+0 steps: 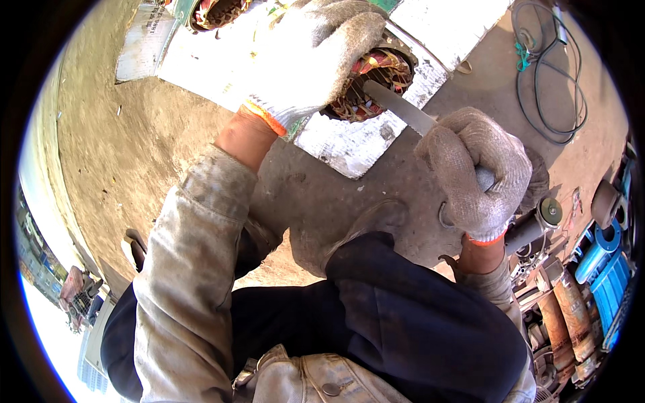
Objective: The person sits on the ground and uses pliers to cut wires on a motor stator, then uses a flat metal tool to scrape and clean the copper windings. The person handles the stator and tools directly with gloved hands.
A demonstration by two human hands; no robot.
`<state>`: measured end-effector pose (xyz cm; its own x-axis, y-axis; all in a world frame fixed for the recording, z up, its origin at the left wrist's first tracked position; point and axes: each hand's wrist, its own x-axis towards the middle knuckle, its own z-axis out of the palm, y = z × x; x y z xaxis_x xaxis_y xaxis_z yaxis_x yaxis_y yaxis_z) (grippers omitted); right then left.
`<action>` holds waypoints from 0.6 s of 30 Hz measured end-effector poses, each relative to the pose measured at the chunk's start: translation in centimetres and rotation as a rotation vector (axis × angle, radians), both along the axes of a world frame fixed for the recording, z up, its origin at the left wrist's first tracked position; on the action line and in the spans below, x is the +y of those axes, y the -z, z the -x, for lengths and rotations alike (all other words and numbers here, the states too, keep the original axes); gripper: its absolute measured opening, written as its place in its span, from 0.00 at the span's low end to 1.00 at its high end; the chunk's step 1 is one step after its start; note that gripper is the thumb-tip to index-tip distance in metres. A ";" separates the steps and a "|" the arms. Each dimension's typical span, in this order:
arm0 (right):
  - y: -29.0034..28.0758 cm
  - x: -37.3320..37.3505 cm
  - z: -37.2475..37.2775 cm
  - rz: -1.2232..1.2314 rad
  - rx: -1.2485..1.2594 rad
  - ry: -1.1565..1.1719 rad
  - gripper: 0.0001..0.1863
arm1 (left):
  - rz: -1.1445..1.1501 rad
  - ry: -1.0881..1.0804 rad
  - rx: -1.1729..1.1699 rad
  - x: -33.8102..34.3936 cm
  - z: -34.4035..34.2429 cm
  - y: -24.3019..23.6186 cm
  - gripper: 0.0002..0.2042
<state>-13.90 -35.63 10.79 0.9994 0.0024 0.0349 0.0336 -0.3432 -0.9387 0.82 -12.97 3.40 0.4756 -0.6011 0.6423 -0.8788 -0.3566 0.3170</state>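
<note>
A flat metal blade runs from the right hand up toward eleven o'clock, its far end reaching into the round opening of a motor stator whose copper and red windings show in the upper middle of the view. The right hand, in a grey knitted glove with an orange cuff, is clenched around the blade's handle end, at about three o'clock from the centre. The left hand, gloved the same way, lies at twelve o'clock, pressed down over the top of the stator with its fingers curled over the near rim; whether it truly grips the rim or only rests there cannot be told.

The stator sits on white sheets of cardboard spread over the concrete floor. A second winding peeks out at the top edge, near eleven o'clock. The person's knee in dark trousers fills the lower middle, with a dusty pale sleeve coming up from seven o'clock.

At one o'clock, a coil of black cable lies on the floor. At four o'clock, near the right wrist, an angle grinder lies, and beyond it blue plastic parts and rusty cylinders.
</note>
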 end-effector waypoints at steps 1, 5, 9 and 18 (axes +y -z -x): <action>-0.3 -0.1 0.1 -0.016 0.016 0.031 0.09 | -0.046 -0.008 0.032 0.2 0.3 -0.4 0.12; 0.0 0.3 -0.1 0.012 -0.030 -0.016 0.11 | 0.006 0.059 0.056 0.0 -0.8 0.2 0.13; -0.9 1.8 -0.4 0.162 -0.173 -0.113 0.10 | -0.029 0.043 0.039 0.7 -0.8 0.3 0.14; 0.0 2.5 -2.3 0.310 -0.221 -0.158 0.10 | -0.155 0.004 0.190 0.2 -0.2 -2.5 0.12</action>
<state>-11.64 -33.15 10.75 0.9545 0.1994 0.2217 0.2974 -0.5831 -0.7560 1.06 -12.76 5.91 0.5766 -0.6874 0.4416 -0.8100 -0.4105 0.4187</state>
